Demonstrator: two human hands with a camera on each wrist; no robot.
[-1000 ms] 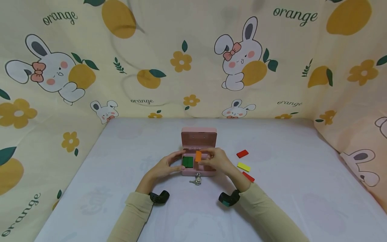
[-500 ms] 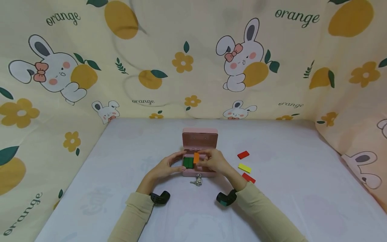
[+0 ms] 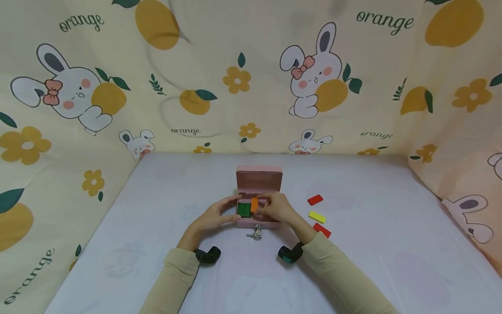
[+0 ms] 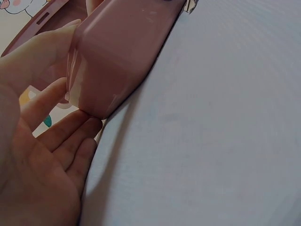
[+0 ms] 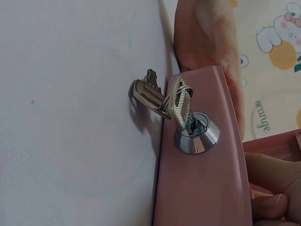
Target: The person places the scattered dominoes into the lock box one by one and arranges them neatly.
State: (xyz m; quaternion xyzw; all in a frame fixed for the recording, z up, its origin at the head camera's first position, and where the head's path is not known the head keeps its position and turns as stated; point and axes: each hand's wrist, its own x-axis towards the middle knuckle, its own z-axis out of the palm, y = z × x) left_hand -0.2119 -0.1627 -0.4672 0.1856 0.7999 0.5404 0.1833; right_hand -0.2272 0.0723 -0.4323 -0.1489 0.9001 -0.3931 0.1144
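Observation:
A pink metal cash box (image 3: 259,181) stands on the table with its lid raised. My left hand (image 3: 211,216) holds the box's left side, thumb near the front corner and fingers toward the back. In the left wrist view, its fingertips (image 4: 59,84) lie against the pink wall. Over the box's inside, my right hand (image 3: 280,207) pinches an orange block (image 3: 254,205) upright between thumb and fingers. Green blocks (image 3: 244,210) lie side by side in the box's left part, right beside the orange one. The right hand covers part of the box's right half.
Keys (image 5: 182,103) on a ring hang from the lock (image 5: 200,135) on the box's front wall. To the right of the box lie a red block (image 3: 315,199), a yellow block (image 3: 317,216) and another red block (image 3: 322,230). A printed cloth (image 3: 235,43) rises behind the table.
My right hand has shifted the orange block slightly left, up to the green blocks, and its wrist has moved left too. The left hand keeps its hold on the box.

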